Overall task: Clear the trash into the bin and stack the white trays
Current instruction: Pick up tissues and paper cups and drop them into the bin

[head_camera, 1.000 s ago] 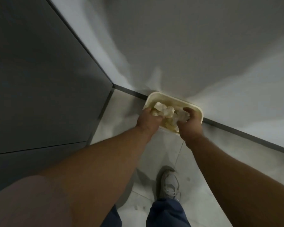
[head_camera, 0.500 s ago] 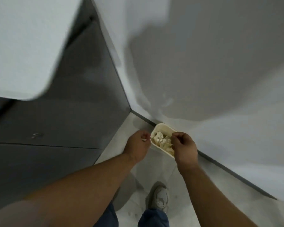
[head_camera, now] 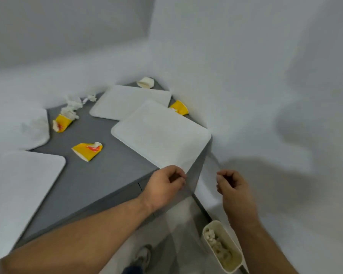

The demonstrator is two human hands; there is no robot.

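My left hand (head_camera: 165, 184) hangs loosely curled and empty just below the near corner of the closest white tray (head_camera: 160, 133). Level with it, over the gap between table and wall, is my right hand (head_camera: 235, 191), also curled and empty. Another white tray (head_camera: 131, 101) lies behind the closest one, and two more, a front one (head_camera: 18, 190) and a far one (head_camera: 16, 127), lie at the left. Crushed yellow cups (head_camera: 87, 151) (head_camera: 61, 122) (head_camera: 179, 107), crumpled tissue (head_camera: 71, 105) and a white cup (head_camera: 146, 82) lie on the grey table (head_camera: 111, 175). The cream bin (head_camera: 222, 246) with trash in it stands on the floor.
White walls close in behind and to the right of the table. The bin sits against the right wall below the table's corner. My shoe (head_camera: 143, 256) is on the pale floor beside it.
My view has swung up from the bin on the floor to the tabletop. Both hands have come away from the bin and risen to the table's near corner.
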